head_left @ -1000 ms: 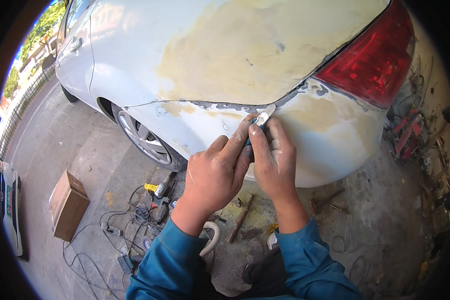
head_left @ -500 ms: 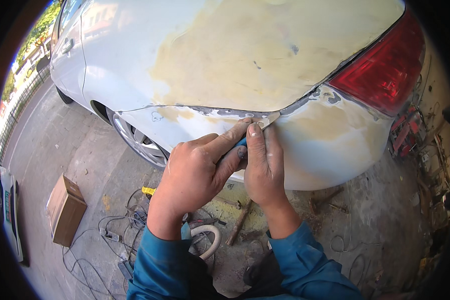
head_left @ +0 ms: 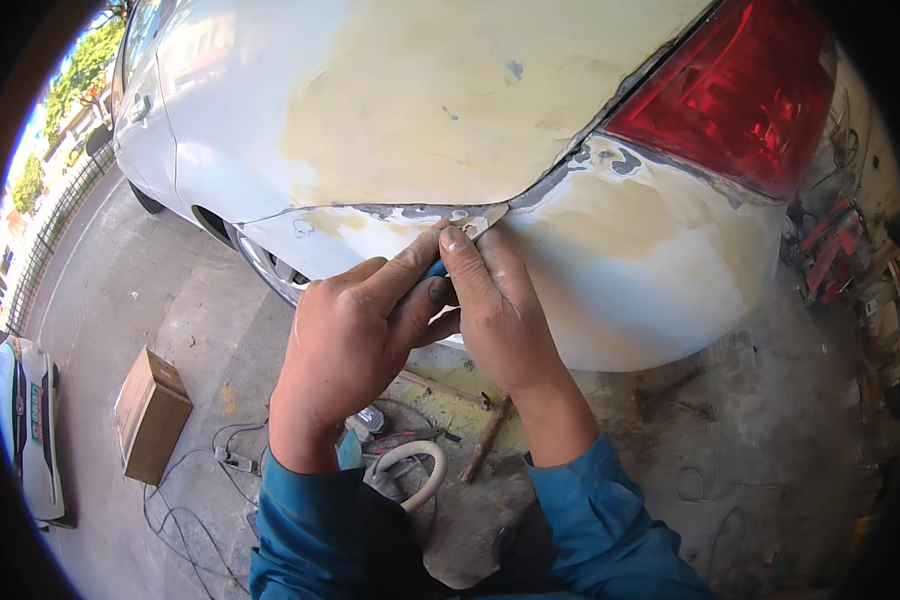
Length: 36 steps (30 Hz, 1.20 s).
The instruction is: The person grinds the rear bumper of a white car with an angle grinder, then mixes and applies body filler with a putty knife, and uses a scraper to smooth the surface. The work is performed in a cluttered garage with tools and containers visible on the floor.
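Observation:
Both my hands meet at the seam between the white car's rear body panel (head_left: 400,110) and its rear bumper (head_left: 640,270). My left hand (head_left: 335,330) is closed round the blue handle of a small knife-like tool, which is mostly hidden by fingers. The tool's flat, pale blade (head_left: 490,221) lies along the grey, chipped seam edge. My right hand (head_left: 500,310) is closed too, its thumb pressing near the base of the blade and its fingers against the bumper. Tan, sanded filler patches cover the panel and bumper. The red tail light (head_left: 735,95) sits to the upper right.
A cardboard box (head_left: 153,415) stands on the concrete at left, near another vehicle's end (head_left: 35,430). Cables, a pale curved hose (head_left: 425,475) and wooden sticks (head_left: 487,440) lie below my hands. Red and dark clutter (head_left: 830,250) lines the right side.
The view has shifted, so the car's tail light and bumper appear further left and a little higher. Both hands keep the tool at the seam; its blade stays near the same spot.

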Each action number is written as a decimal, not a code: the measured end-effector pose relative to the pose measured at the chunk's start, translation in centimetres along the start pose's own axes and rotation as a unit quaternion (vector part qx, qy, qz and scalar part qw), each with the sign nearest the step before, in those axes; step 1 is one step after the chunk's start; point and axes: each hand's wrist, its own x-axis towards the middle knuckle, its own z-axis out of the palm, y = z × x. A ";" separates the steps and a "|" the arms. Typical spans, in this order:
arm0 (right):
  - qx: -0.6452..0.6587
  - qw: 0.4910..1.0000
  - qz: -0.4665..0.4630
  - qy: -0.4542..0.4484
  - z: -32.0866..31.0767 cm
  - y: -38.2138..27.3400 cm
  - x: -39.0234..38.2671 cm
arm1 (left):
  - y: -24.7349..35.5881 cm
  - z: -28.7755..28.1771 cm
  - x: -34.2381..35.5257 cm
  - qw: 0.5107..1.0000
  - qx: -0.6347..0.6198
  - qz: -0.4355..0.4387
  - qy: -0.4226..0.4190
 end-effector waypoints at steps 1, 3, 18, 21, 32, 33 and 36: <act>-0.005 1.000 -0.008 -0.004 0.3 0.2 0.0 | 0.0 -0.3 -0.1 0.997 -0.063 -0.033 -0.021; -0.111 0.991 -0.066 0.031 1.5 0.2 -0.1 | -0.1 -1.1 0.0 0.975 -0.188 -0.104 -0.061; -0.112 0.990 -0.087 0.014 4.9 -2.3 -1.6 | 2.0 -2.5 -3.9 0.996 -0.015 -0.030 0.084; -0.056 0.996 -0.071 0.014 4.1 -1.6 -1.9 | 1.8 -4.1 -3.2 1.000 -0.023 -0.012 0.016; -0.110 0.985 -0.098 0.094 1.3 1.0 -0.5 | -0.8 -0.3 -0.8 0.997 0.017 0.073 0.027; -0.109 0.985 -0.098 0.095 1.3 1.1 -0.4 | -0.8 -0.4 -0.8 0.997 0.008 0.069 0.024; -0.133 0.981 -0.101 0.098 1.6 0.9 -0.4 | -1.1 -0.5 -0.7 0.998 -0.014 0.057 0.018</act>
